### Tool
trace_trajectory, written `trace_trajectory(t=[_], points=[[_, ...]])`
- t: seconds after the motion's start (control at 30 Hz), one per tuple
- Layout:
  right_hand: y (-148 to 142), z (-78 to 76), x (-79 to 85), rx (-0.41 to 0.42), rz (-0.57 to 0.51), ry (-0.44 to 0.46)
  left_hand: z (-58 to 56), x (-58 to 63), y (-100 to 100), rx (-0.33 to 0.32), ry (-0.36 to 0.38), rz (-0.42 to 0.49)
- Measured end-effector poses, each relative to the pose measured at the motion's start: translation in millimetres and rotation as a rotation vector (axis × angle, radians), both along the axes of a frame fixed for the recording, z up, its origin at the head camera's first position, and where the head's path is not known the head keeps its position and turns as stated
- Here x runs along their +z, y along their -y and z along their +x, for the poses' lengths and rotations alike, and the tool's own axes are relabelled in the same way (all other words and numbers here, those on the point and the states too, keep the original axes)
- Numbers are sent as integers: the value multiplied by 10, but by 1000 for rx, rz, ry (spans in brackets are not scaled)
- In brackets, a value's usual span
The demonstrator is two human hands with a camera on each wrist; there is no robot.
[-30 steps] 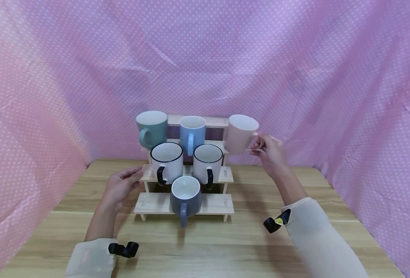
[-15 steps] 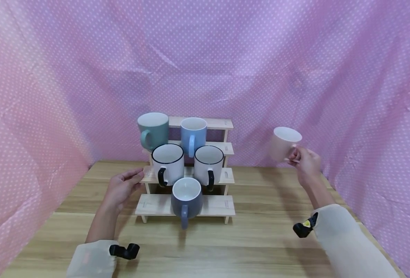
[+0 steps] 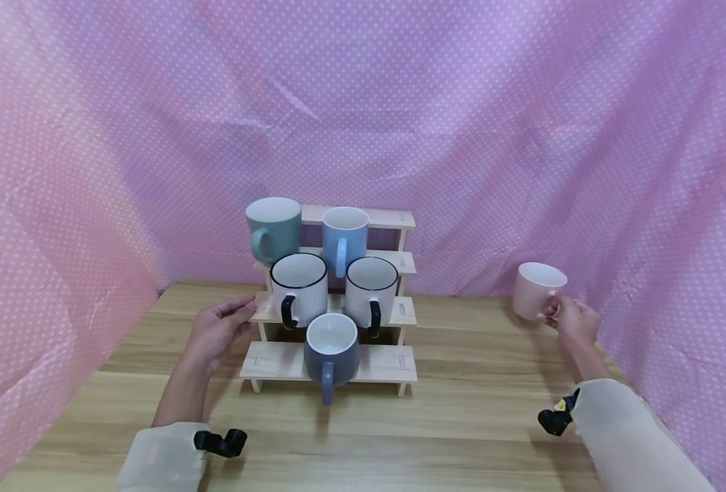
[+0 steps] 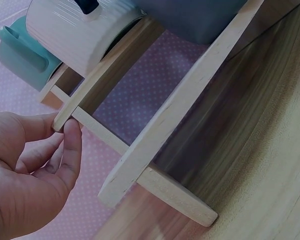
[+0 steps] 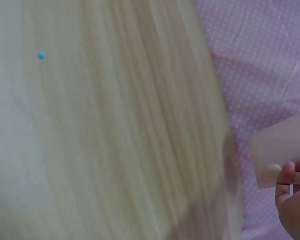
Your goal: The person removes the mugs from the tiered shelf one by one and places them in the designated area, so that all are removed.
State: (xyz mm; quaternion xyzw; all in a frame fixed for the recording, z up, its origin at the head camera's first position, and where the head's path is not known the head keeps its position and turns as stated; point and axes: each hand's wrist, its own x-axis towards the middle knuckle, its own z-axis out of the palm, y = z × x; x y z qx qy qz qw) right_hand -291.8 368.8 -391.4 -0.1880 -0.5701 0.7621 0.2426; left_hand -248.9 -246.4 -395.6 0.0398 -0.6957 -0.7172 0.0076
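Note:
My left hand (image 3: 215, 335) pinches the left end of a plank on the tiered wooden stand (image 3: 387, 362); in the left wrist view the thumb and fingers grip that plank's tip. At the far right, my right hand (image 3: 576, 322) holds a pale pink mug (image 3: 530, 295) by its handle, upright and low at the table's back edge. On the stand sit a teal mug (image 3: 279, 236), a light blue mug (image 3: 353, 239), two white mugs with black rims and handles (image 3: 310, 301), and a grey-blue mug (image 3: 341, 365) on the lowest step.
The stand rests on a wood-grain table (image 3: 436, 424). A pink polka-dot cloth (image 3: 461, 137) hangs behind and along both sides. The right wrist view shows a small blue speck (image 5: 41, 55) on the tabletop.
My right hand has carried the pink mug from beside the stand's upper right out to the right, then down toward the table. The left hand keeps its grip on the plank.

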Motion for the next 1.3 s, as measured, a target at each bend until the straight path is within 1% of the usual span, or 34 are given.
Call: trace_trajectory(t=[0.13, 0.23, 0.3, 0.4, 0.47, 0.57, 0.77, 0.87, 0.97, 1.07, 1.17, 1.3], points=[[-79, -8, -124, 1, 15, 39, -1, 5, 2, 0, 5, 8], [-102, -4, -204, 1, -3, 46, -1, 11, 0, 2, 14, 1], [-104, 12, -245, -1, 7, 59, -1, 6, -2, 3, 19, -6], [-111, 40, -279, 15, -38, 54, 0, -3, -9, 1, 22, -10], [-122, 69, -289, 41, -52, 59, -3, -7, -15, -1, 17, -12], [-139, 99, -297, 94, -91, 33, -4, 0, -20, 0, 6, -18], [-202, 113, -323, 180, -62, 6, -10, 1, -6, 3, -2, -22], [-239, 110, -320, 204, -30, 22, -13, -2, 6, 6, -1, -25], [-260, 129, -296, 194, 48, 86, -15, -4, 12, 4, -4, -31], [-275, 163, -266, 141, 152, 172, -15, -7, 13, 1, -7, -41], [-285, 192, -233, 74, 332, 239, -15, -11, 12, -1, -6, -39], [-301, 175, -165, 0, 647, 251, -20, -17, 8, -2, -8, -33]])
